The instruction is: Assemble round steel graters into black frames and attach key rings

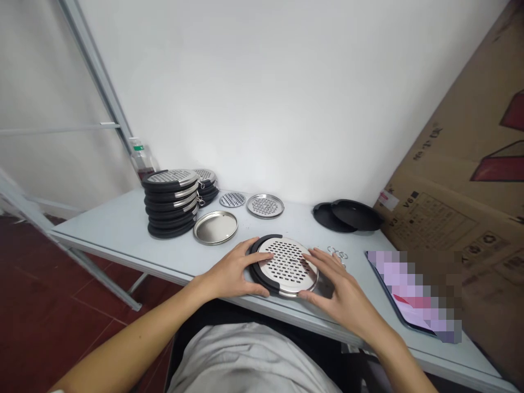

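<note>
A round metal grater (286, 267) with rows of slots lies near the table's front edge, a black band wrapped round its left side. My left hand (235, 270) grips that black band, thumb below and a finger reaching onto the slotted face. On the bare metal rim at the right, my right hand (338, 286) holds on with its thumb at the front and its fingertips on top. Several small metal rings (338, 252) lie just beyond my right hand, partly hidden by it. Behind the grater sits a shallow metal dish (215, 227).
At the left stands a stack of black-rimmed graters (172, 204), a shorter stack (207, 185) behind. Loose slotted discs (265, 206) lie near the wall. Black round trays (356, 215), a phone-like device (403, 295) and a large cardboard box (458, 207) are on the right. A bottle (141, 158) stands back left.
</note>
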`<state>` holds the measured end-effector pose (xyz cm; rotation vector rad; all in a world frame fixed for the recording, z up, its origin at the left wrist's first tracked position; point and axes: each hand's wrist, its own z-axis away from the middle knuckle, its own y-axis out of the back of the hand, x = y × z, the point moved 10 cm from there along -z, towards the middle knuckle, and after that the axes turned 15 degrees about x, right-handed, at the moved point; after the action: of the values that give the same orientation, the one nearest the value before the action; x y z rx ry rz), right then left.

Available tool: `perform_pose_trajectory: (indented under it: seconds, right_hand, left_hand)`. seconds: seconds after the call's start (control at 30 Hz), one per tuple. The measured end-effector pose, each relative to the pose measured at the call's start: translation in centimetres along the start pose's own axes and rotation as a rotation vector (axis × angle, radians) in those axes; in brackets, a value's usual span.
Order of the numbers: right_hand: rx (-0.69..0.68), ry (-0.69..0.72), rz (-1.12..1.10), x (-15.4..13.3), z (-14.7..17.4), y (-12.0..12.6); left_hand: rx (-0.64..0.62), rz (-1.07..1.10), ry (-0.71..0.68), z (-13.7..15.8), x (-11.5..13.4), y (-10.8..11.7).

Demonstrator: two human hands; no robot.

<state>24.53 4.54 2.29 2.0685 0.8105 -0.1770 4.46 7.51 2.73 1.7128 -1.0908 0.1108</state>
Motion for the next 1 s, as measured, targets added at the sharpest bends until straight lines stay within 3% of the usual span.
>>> perform_pose_trajectory:
  seconds: [0.23, 1.0]
  right_hand:
    - [0.062, -0.005, -0.019, -0.1, -0.1, 1.1]
    - [0.057, -0.003, -0.002, 0.1, -0.1, 0.0]
  left_hand:
    - [0.008, 0.025, -0.021, 0.0, -0.1, 0.1]
    - [0.073, 0.06, 0.019, -0.4, 0.0, 0.8]
